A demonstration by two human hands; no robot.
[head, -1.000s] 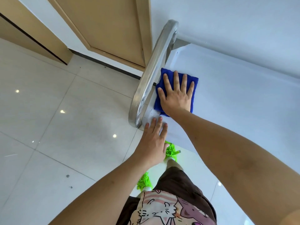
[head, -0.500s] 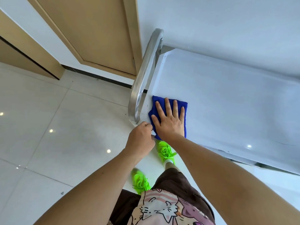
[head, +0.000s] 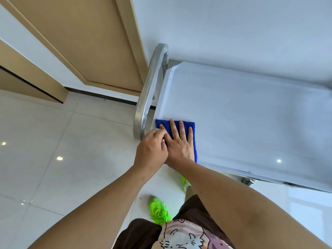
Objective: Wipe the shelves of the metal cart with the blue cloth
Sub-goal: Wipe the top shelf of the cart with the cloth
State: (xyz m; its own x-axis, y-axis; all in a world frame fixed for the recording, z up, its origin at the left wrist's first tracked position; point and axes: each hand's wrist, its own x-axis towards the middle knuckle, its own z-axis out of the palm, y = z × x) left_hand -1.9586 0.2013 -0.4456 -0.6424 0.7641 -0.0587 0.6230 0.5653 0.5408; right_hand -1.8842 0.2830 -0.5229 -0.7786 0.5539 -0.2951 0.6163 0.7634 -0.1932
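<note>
Blue cloth [head: 188,125]: pressed flat under spread right hand [head: 179,146], on white metal cart shelf [head: 242,114].
Left hand [head: 151,151]: curled at cloth's near-left edge; grip cannot be told.

left grip [head: 152,150]: fingers curled, beside right | right grip [head: 177,142]: flat, fingers straight, pressing down

Glossy pale tiled floor [head: 53,159], wooden door [head: 93,42], white wall [head: 233,29].

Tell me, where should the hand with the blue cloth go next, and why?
Probably slide it sideways, away from the handle. The right hand presses the blue cloth flat at the near corner of the top shelf, beside the handle, and most of that shelf stretches off uncovered on the other side.
</note>
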